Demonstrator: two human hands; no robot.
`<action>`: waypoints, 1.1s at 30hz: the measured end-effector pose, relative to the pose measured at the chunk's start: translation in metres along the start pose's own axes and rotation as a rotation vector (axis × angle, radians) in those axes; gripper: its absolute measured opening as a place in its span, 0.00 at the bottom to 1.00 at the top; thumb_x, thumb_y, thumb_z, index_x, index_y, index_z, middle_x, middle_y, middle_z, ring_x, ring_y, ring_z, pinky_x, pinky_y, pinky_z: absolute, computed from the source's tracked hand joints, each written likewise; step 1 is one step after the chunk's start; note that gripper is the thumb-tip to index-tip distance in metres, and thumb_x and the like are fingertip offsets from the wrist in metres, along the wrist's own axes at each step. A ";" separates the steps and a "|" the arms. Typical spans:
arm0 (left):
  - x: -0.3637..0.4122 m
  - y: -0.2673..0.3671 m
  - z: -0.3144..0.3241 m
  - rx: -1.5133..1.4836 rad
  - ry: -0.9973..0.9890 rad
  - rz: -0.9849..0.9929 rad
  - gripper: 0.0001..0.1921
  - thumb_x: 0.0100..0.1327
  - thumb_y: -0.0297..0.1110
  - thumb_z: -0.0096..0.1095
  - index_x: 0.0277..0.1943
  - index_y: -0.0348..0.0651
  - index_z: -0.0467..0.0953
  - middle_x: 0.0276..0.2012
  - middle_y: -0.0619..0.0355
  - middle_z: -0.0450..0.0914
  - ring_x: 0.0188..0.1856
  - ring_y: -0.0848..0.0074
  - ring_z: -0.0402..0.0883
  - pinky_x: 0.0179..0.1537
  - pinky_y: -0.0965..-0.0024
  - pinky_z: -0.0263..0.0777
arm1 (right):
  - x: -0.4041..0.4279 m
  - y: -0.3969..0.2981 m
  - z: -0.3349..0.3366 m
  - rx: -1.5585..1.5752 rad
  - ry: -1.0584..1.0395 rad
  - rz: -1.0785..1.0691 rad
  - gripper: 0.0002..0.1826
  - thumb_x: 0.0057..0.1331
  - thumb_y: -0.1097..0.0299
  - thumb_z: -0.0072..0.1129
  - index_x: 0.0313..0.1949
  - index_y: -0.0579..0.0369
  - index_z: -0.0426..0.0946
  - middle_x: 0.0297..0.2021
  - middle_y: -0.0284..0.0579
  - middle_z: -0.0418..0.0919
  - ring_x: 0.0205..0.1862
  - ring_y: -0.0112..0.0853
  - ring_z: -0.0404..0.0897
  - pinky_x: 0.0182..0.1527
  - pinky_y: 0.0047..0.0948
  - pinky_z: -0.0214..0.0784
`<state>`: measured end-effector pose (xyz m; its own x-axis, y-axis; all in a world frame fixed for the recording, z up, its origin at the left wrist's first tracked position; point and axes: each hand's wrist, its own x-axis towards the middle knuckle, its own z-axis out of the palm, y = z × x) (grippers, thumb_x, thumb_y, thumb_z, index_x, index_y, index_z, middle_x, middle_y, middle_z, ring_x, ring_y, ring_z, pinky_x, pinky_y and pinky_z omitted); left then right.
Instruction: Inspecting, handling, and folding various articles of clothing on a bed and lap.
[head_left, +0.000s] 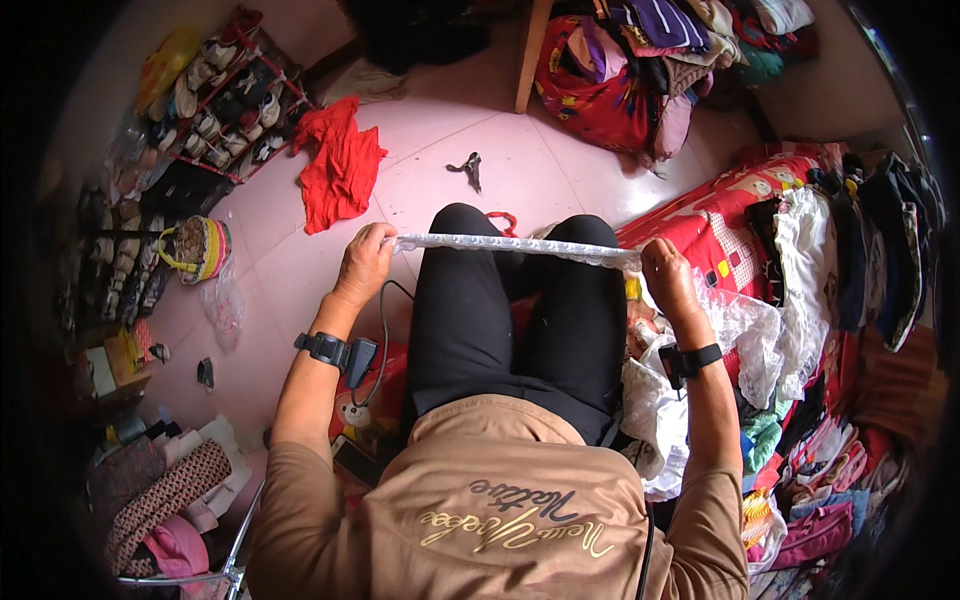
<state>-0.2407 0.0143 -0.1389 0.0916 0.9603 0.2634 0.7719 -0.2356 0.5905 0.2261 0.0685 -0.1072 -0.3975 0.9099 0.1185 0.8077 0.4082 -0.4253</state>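
A narrow strip of white lace fabric (517, 244) is stretched nearly level across my knees. Its left end is pinched in my left hand (366, 259), beyond the outer side of my left knee. At the other end, my right hand (670, 274) grips the lace beside my right knee. A scalloped edge hangs along the lower side near the right hand. Sheer white lace cloth (742, 322) lies just past my right wrist, on the heap of clothes. My fingers partly hide both ends of the strip.
A red cloth (341, 165) and a small dark scrap (469, 171) lie on the tiled floor ahead. Shoe racks (232, 112) and a striped basket (195, 251) stand at left. A red patterned bed (727, 225) piled with clothes lies at right. A stuffed red bundle (592, 97) sits beyond.
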 end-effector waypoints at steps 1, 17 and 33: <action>0.000 0.002 0.001 -0.003 -0.002 0.002 0.05 0.58 0.22 0.57 0.37 0.36 0.70 0.32 0.48 0.76 0.35 0.58 0.76 0.39 0.64 0.71 | 0.001 -0.001 0.001 -0.002 0.001 0.004 0.02 0.60 0.77 0.51 0.30 0.60 0.67 0.27 0.46 0.69 0.32 0.45 0.74 0.32 0.40 0.71; -0.063 0.013 0.032 0.224 0.081 0.239 0.05 0.54 0.21 0.58 0.32 0.39 0.71 0.35 0.53 0.75 0.40 0.61 0.75 0.44 0.62 0.69 | -0.064 -0.006 0.023 -0.227 0.081 0.059 0.04 0.54 0.74 0.55 0.29 0.53 0.69 0.31 0.45 0.72 0.35 0.43 0.74 0.35 0.38 0.70; -0.068 0.009 0.055 0.122 0.080 0.021 0.05 0.52 0.20 0.56 0.31 0.41 0.71 0.31 0.53 0.74 0.37 0.59 0.73 0.39 0.62 0.71 | -0.077 -0.023 0.038 0.030 0.016 0.131 0.03 0.56 0.81 0.53 0.26 0.59 0.70 0.23 0.50 0.70 0.25 0.45 0.73 0.29 0.37 0.65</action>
<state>-0.2058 -0.0446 -0.1932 0.0618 0.9392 0.3379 0.8414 -0.2311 0.4884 0.2219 -0.0136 -0.1408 -0.2821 0.9565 0.0740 0.8388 0.2833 -0.4649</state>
